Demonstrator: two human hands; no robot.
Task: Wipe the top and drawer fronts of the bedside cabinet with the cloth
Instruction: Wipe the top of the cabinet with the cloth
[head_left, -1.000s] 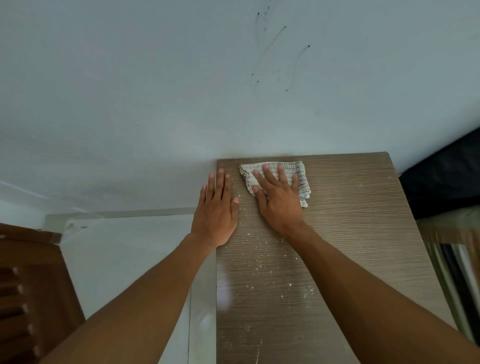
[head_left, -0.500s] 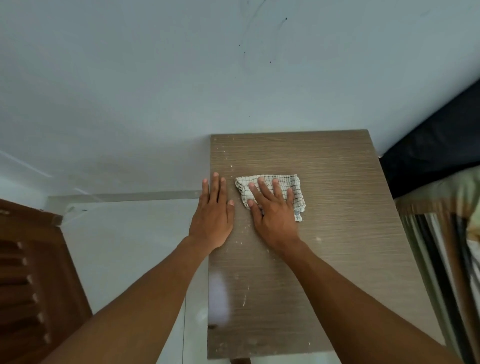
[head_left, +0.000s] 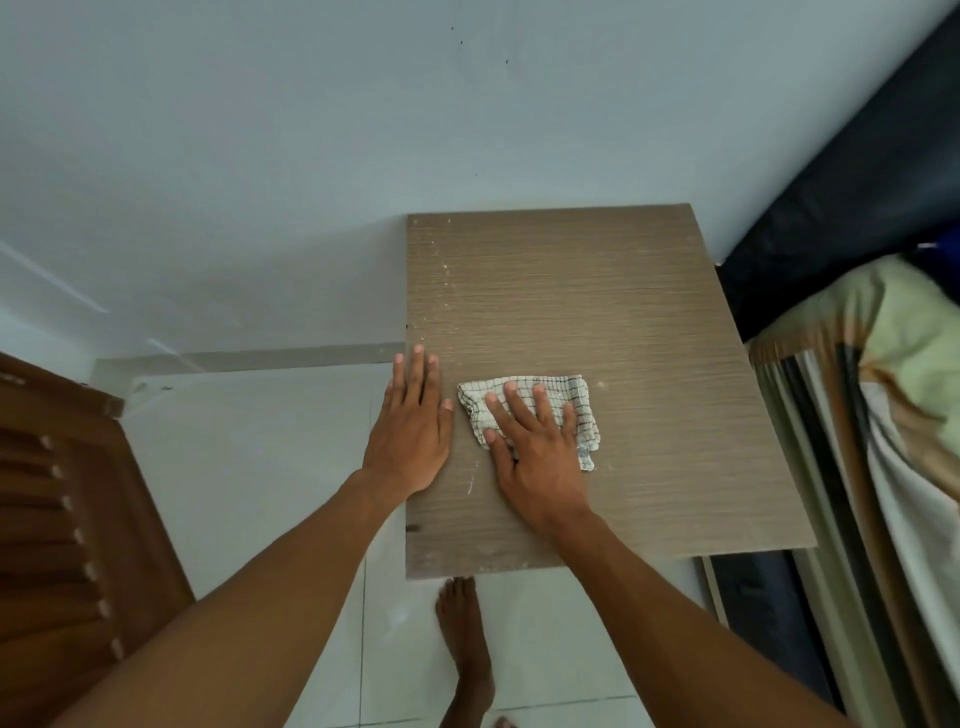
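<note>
Wood-grain cabinet top (head_left: 623, 291) carries one checked cloth (head_left: 571, 400), which I see pinned under my right hand (head_left: 535, 457), fingers spread flat. My left hand (head_left: 413, 436) lies flat, fingers together, over the left edge. Bare surface stretches beyond both sets of fingertips.

Light: soft, even daylight.
Shadows: faint beneath the right hand (head_left: 537, 457).
Blur: bedding (head_left: 883, 405) at right edge smeared.
Edges: wide-angle bending.
</note>
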